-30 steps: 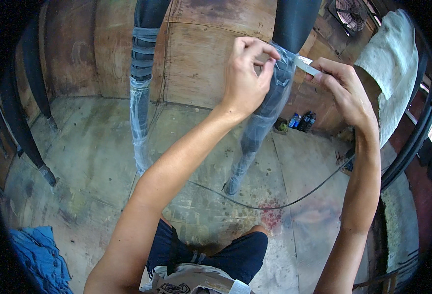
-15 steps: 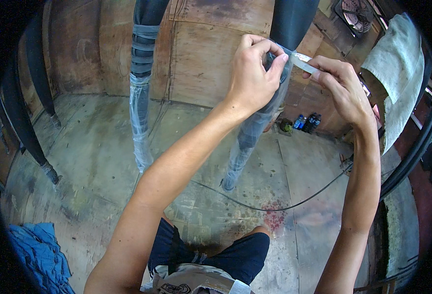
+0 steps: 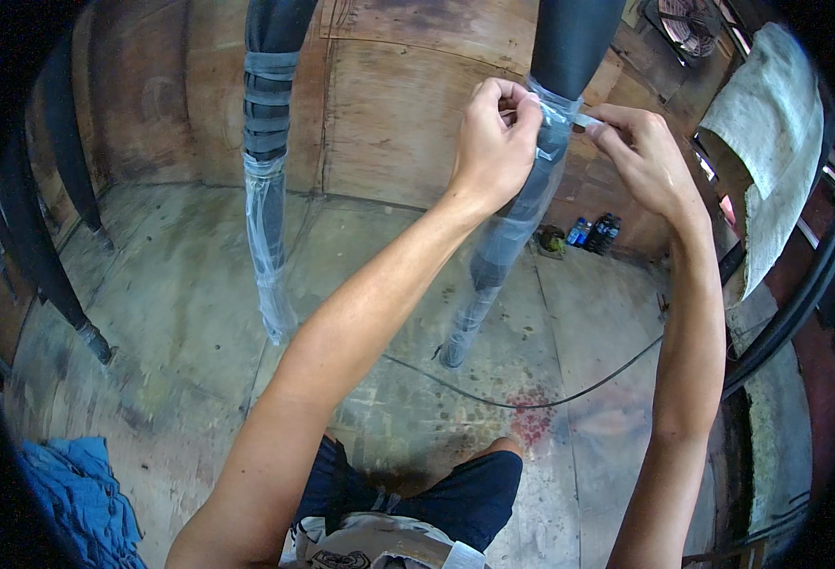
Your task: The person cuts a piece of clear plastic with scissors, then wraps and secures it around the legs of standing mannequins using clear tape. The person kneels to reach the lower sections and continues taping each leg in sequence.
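Observation:
A thick black tube (image 3: 577, 47) hangs in front of me, its lower length wrapped in clear plastic film (image 3: 508, 247). My left hand (image 3: 495, 142) is closed against the tube's left side, thumb and fingers pinching the film near the wrap's upper end. On the other side, my right hand (image 3: 647, 161) pinches a translucent whitish plastic strip (image 3: 584, 120) that runs to the tube. Only a short piece of the strip shows between tube and fingertips. The strip's far end is hidden behind my fingers.
To the left hangs another black tube (image 3: 268, 104), banded and film-wrapped. More dark tubes (image 3: 48, 237) stand at far left. A thin cable (image 3: 493, 404) crosses the floor. Bottles (image 3: 602, 233) stand by the wall. A pale sheet (image 3: 768, 142) hangs at right; blue cloth (image 3: 76, 493) lies lower left.
My right hand has lowered slightly and the strip showing beside it is shorter. My left hand has turned and moved slightly down, uncovering the wrap's upper end. The tubes have shifted slightly in view.

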### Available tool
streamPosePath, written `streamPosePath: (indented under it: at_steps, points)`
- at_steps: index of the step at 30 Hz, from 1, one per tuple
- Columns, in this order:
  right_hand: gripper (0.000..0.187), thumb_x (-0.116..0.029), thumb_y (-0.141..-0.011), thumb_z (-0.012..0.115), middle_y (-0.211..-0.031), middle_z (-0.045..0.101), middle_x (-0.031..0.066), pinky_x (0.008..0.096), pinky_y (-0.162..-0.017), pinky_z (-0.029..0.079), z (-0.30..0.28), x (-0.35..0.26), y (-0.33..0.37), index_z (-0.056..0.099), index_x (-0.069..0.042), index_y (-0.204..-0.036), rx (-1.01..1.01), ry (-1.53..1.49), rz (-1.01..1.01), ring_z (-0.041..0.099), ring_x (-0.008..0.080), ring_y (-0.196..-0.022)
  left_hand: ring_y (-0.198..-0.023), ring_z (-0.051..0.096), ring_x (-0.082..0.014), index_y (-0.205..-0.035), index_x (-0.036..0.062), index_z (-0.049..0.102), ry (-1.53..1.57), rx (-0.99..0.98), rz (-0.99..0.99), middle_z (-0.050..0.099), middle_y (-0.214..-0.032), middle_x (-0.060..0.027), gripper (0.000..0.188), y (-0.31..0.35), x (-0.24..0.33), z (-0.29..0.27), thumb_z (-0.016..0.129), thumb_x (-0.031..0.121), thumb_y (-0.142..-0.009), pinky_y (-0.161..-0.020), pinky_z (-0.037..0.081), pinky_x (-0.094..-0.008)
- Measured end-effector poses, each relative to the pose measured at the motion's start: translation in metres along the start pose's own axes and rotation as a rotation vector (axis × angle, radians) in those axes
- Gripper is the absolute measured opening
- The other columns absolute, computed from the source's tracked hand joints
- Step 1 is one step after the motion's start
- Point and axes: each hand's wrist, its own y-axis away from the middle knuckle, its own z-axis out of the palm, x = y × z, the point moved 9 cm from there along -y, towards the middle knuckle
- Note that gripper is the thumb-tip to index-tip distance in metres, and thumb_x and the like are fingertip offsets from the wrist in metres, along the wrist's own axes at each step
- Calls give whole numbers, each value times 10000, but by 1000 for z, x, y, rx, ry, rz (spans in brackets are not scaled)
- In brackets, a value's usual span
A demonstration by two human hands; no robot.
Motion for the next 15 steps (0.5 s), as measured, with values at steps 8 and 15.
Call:
streamPosePath:
  at_steps: [8, 15]
  points:
    - [344, -273, -942, 596, -862, 711, 231, 458, -792, 530, 4, -3, -8, 736, 12, -1074, -4, 47, -57, 695, 367, -815, -873, 657, -165, -941, 39, 660, -83, -381, -187, 665, -834, -79, 712, -18, -35, 28, 627, 748, -885, -777, 524, -319]
    - [365, -298, -1041, 566, -772, 645, 77, 329, -731, 459, -2, 34, 4, 693, 40, -989, -135, -240, -5, 563, 146, -779, -725, 697, -168, -1039, 59, 651, 160, -498, -339, 686, -790, -75, 680, -15, -54, 34, 617, 724, -899, -679, 585, -325]
